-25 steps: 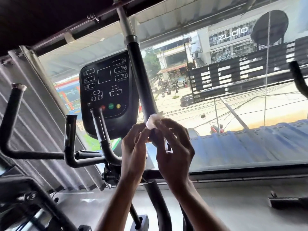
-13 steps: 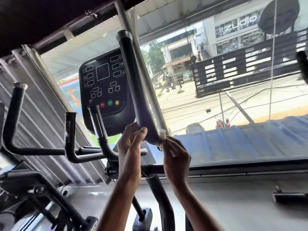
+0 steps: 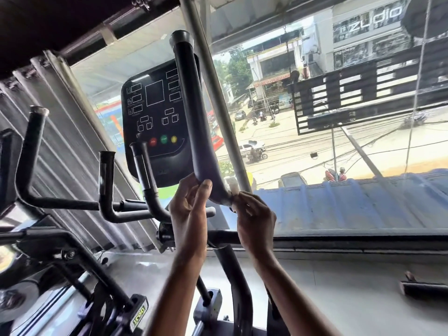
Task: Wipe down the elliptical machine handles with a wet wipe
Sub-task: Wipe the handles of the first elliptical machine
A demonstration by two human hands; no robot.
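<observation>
Handle [image 3: 191, 122]: dark, upright, bending at its lower end; shaft bare above both hands up to the capped top.
Left hand [image 3: 188, 204]: curled round the bend.
Right hand [image 3: 254, 219]: pinches wet wipe [image 3: 234, 187] against the handle's lower right edge.
Clearance: console [image 3: 155, 122] close behind on the left, window post [image 3: 213, 93] just right.

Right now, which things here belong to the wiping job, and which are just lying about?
In the job:
- wipe, pinched by the right hand against the handle's bend
- handle, tall and dark, gripped low down by the left hand

Just there:
- console with coloured buttons
- fixed bars to the left
- grey pole behind the handle
</observation>
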